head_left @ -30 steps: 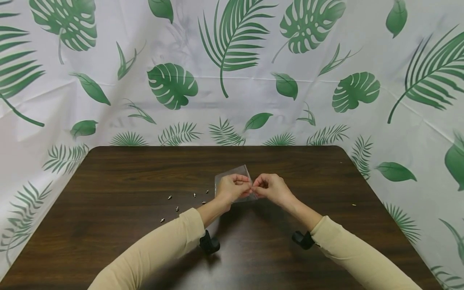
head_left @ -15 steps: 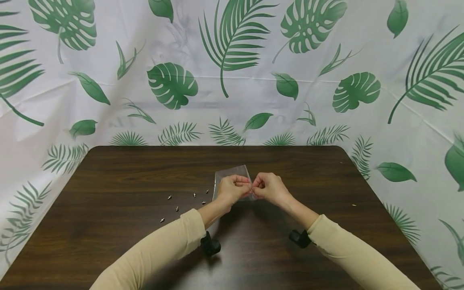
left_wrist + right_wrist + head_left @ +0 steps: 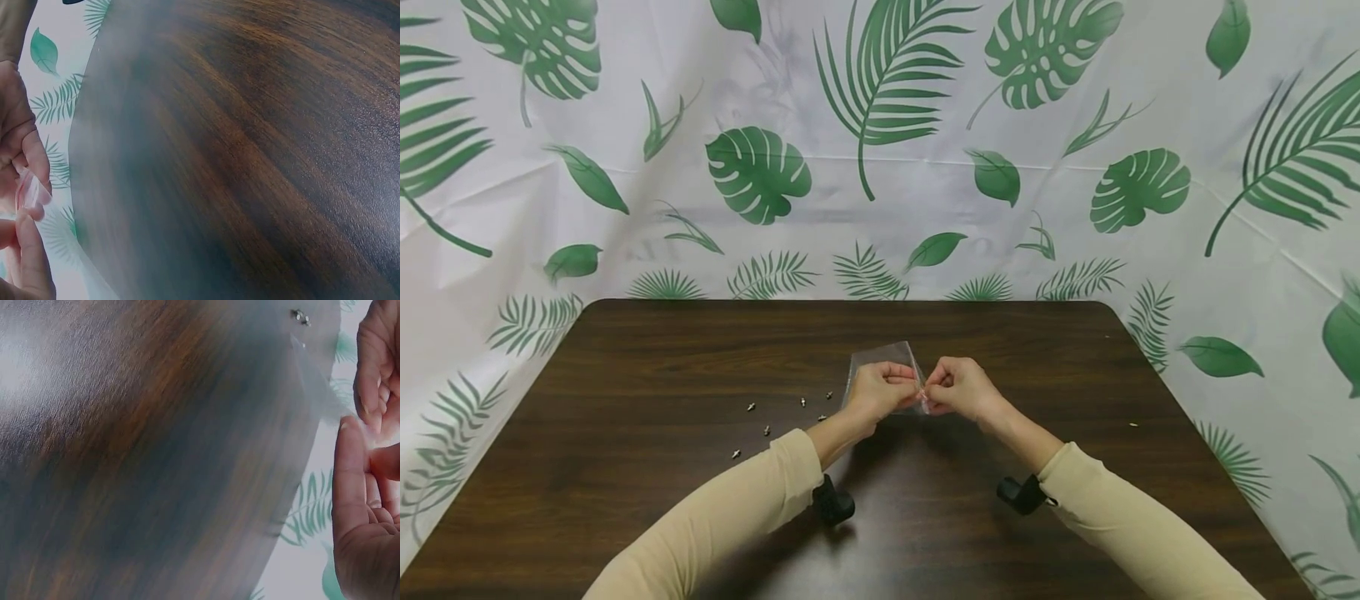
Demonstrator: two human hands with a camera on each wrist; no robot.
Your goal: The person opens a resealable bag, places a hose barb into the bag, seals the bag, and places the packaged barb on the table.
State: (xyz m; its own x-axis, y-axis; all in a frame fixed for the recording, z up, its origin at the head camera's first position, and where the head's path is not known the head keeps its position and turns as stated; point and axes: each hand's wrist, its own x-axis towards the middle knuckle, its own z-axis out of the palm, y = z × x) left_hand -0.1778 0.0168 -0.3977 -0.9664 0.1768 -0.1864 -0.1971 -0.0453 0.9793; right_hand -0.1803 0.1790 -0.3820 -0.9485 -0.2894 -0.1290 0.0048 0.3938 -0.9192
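Note:
A clear plastic bag (image 3: 891, 352) is held up over the table's middle. My left hand (image 3: 874, 392) pinches it near its right edge, thumb against fingers, with the bag's sheet spreading out behind the hand. Right beside it, my right hand (image 3: 966, 387) pinches the same edge between thumb and forefinger. A pinkish, crinkled bit of the edge shows between the fingertips. In the left wrist view, the bag's edge (image 3: 31, 192) bridges both hands. The right wrist view shows the bag (image 3: 317, 387) as a blurred film beyond the right hand's fingertips.
Several small silvery cross-shaped pieces (image 3: 767, 431) lie scattered on the dark wood table (image 3: 625, 358), left of the hands. A tiny yellow bit (image 3: 1133, 425) lies near the right edge. Behind hangs a white leaf-print cloth (image 3: 850, 225).
The right hand has shifted slightly while pinching the bag's edge. A pinkish strip of the edge now shows between the fingertips, and the bag has tilted a little. The small pieces stay put.

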